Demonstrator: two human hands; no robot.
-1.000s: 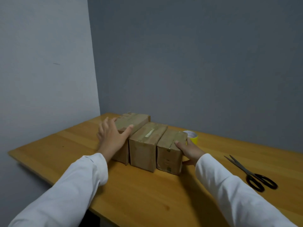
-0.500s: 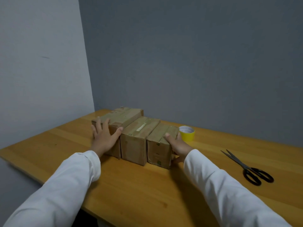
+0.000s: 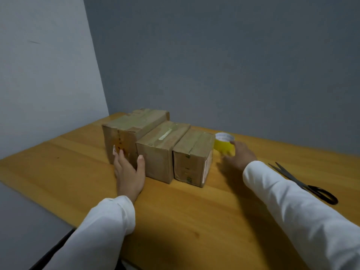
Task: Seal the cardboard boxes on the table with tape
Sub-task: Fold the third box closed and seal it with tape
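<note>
Head view: three closed cardboard boxes stand side by side on the wooden table, contents hidden. The left hand lies flat, fingers straight, against the leftmost box's front. The right hand curls blurred fingers round the yellow tape roll, right of the boxes; black scissors lie further right

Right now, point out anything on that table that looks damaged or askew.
The leftmost cardboard box, the tallest of the three, looks worn: its top flaps are ragged at the far end, with patchy old tape, and its front face is stained. The black scissors lie open on the wooden table. Nothing is spilled or tipped over.
</note>
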